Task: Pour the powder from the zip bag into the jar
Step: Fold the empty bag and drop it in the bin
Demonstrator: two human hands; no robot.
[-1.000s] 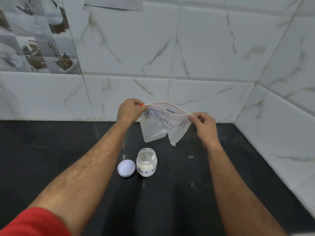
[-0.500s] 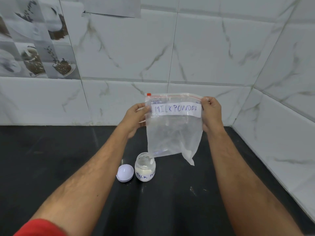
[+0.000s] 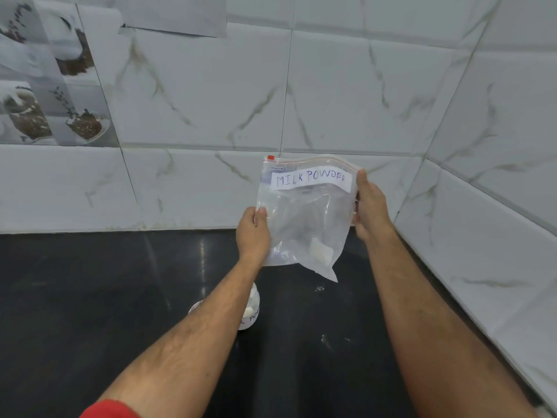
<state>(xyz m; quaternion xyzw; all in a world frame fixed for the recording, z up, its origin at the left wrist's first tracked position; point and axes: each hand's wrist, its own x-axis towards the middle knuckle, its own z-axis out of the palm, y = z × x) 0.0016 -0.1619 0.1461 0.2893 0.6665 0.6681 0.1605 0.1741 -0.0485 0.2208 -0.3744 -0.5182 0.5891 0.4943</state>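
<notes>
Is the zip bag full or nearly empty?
Nearly empty: the zip bag hangs clear and limp, with a small white clump near its bottom.

Two bare forearms, a red sleeve (image 3: 110, 409) edge on the left arm, no rings or watch visible

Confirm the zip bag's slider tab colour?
Red, at the top-left corner of the zip bag, clearest in the head view.

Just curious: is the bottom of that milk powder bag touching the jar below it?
Apart. The head view shows the zip bag held up, bare black counter between it and the jar.
</notes>
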